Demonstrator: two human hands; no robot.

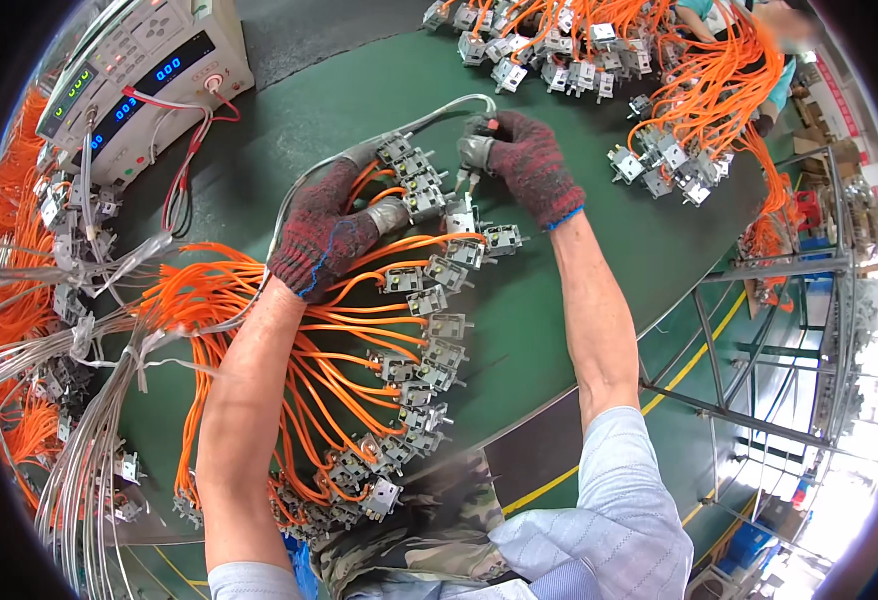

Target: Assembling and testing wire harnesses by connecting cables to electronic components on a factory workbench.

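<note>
My left hand (pixel 334 225), in a dark red and black knit glove with grey fingertips, grips a short row of small boxy metal parts (pixel 417 178) with orange wires. Opposite it, my right hand (pixel 527 165), gloved the same way, pinches the end of a grey test lead (pixel 439 107), whose cable arcs back over my left hand. Metal tips (pixel 467 184) point down from the right fingers, close to the nearest parts; whether they touch I cannot tell. More boxy metal parts (pixel 446 325) fan out below, each on an orange wire (pixel 344 325) from one bundle.
A bench tester (pixel 149 75) with lit displays stands at the upper left, red and white leads (pixel 199 135) plugged in. Piles of wired metal parts (pixel 559 60) lie at the far edge of the green table (pixel 619 240). Grey cables (pixel 99 420) bunch at left; a metal rack (pixel 759 400) stands right.
</note>
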